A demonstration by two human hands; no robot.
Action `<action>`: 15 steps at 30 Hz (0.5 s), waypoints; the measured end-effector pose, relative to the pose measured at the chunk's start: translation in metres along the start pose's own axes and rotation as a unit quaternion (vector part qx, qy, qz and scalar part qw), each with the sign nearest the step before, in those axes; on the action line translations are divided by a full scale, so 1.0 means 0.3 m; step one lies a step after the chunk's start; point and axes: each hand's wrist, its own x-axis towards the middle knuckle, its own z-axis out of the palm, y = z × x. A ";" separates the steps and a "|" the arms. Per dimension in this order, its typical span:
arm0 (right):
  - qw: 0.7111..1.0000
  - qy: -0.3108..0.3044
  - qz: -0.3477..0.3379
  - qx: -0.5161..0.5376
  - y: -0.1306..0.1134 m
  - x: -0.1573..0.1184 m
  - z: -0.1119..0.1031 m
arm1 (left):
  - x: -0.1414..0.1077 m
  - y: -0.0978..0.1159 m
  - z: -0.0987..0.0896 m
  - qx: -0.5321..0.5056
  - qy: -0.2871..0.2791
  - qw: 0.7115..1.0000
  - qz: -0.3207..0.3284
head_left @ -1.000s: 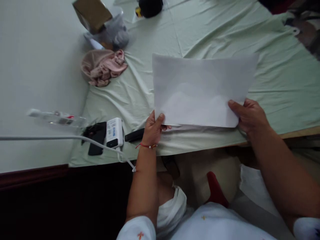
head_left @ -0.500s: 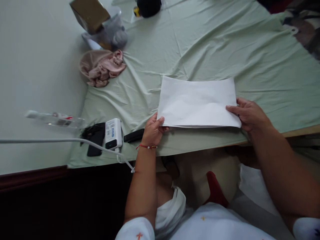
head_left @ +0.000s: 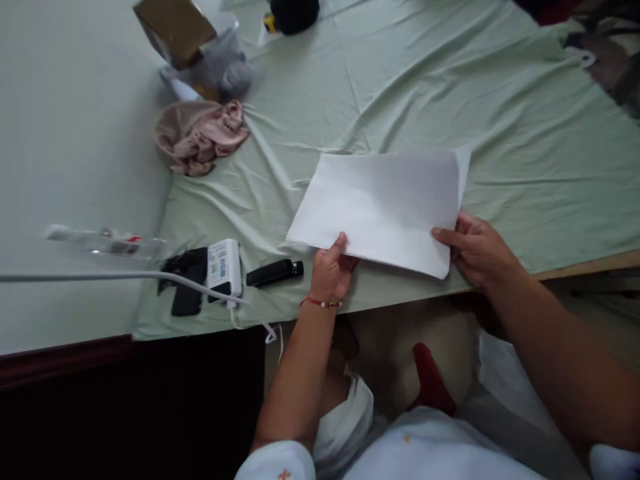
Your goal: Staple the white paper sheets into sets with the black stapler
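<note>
1. White rectangular paper sheets are over pale-green cloth.
2. Left hand pinches their near edge; right hand, their right side.
3. Light, even pressure should limit creasing and slipping.

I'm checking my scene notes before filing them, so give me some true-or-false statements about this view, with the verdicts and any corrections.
1. The left hand and the right hand both grip the white paper. True.
2. The black stapler lies on top of the white paper. False: it lies on the green cloth, between the power bank and the left hand.
3. A white cable is plugged into the power bank. True.
4. The red bracelet is on the right wrist. False: it is on the left wrist.
5. The pink fabric is neatly folded. False: it is bunched up.
</note>
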 end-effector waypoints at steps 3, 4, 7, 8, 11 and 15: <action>0.998 0.046 0.002 -0.034 -0.020 0.010 -0.041 | 0.005 0.023 -0.013 0.009 0.034 0.999 0.024; 0.996 0.072 -0.016 -0.049 -0.031 0.015 -0.059 | 0.005 0.036 -0.020 0.016 0.037 0.999 0.027; 0.984 0.125 -0.070 -0.108 -0.063 0.025 -0.114 | -0.008 0.073 -0.036 0.049 0.011 0.999 0.006; 0.981 0.125 -0.070 -0.130 -0.071 0.026 -0.129 | -0.016 0.082 -0.040 0.063 -0.001 0.998 -0.011; 0.980 0.097 -0.038 -0.171 -0.082 0.020 -0.154 | -0.045 0.090 -0.049 0.109 -0.033 0.991 -0.073; 0.993 0.008 -0.002 -0.118 -0.074 -0.005 -0.150 | -0.067 0.069 -0.067 0.149 -0.085 0.977 -0.130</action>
